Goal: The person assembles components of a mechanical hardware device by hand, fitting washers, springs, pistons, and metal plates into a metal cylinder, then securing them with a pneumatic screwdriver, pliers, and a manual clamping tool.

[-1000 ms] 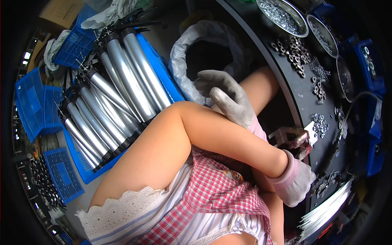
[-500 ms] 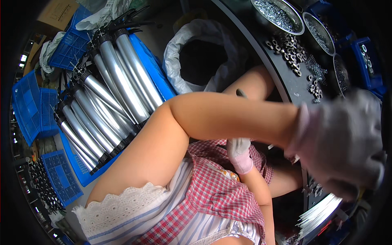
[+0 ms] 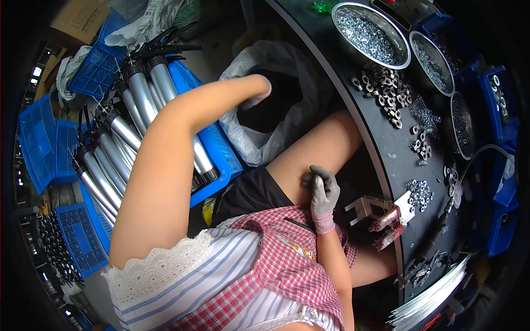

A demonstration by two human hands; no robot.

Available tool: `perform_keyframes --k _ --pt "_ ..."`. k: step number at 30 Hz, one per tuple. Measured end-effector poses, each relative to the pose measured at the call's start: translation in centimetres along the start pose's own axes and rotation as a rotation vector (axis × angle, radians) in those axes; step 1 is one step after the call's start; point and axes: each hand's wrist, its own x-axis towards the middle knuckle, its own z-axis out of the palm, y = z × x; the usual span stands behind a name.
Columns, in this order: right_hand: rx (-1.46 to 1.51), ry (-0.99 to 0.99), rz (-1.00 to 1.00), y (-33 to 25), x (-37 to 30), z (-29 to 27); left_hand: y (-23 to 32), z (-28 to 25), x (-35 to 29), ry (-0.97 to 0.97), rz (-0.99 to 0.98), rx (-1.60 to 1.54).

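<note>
My left hand [image 3: 258,99] hangs over the mouth of a white plastic bag [image 3: 234,132]. Only a little of its grey glove shows beyond the forearm; the fingers are hidden, so what they hold cannot be seen. My right hand [image 3: 324,194], in a grey glove with a pink cuff, rests near my thigh above the checked apron. Its fingers are curled in, and whatever lies inside them is out of sight. Closest to this hand, at the table edge, is a metal fixture [image 3: 367,211] with worn, reddish jaws.
Metal bowls of small parts [image 3: 367,38] stand on the black table [image 3: 375,118], with loose metal clips [image 3: 389,94], springs [image 3: 424,117] and white rods [image 3: 428,295] around. Left of me, silvery tubes with black ends [image 3: 146,99] lie in a blue crate [image 3: 226,163].
My left hand has swung from above the table across to the bag at the left. The right hand stays by my lap, now in fuller view. The view has shifted slightly.
</note>
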Motion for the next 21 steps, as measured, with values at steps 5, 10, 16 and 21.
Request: perform_keyframes --k 5,10,16,21 --pt "-0.037 0.088 -0.031 0.3 0.1 -1.6 -3.4 -1.4 10.1 0.844 -1.038 0.905" --pt "-0.085 -0.008 -0.047 0.3 0.1 -1.8 -11.9 4.1 18.3 0.951 -0.936 0.194" --pt "-0.115 -0.057 -0.118 -1.0 -0.1 -1.6 -11.2 4.3 16.7 1.383 -1.034 -0.067" --pt "-0.045 -0.042 -0.086 -0.6 -0.2 -2.6 4.8 -0.3 6.2 0.788 -1.111 0.73"
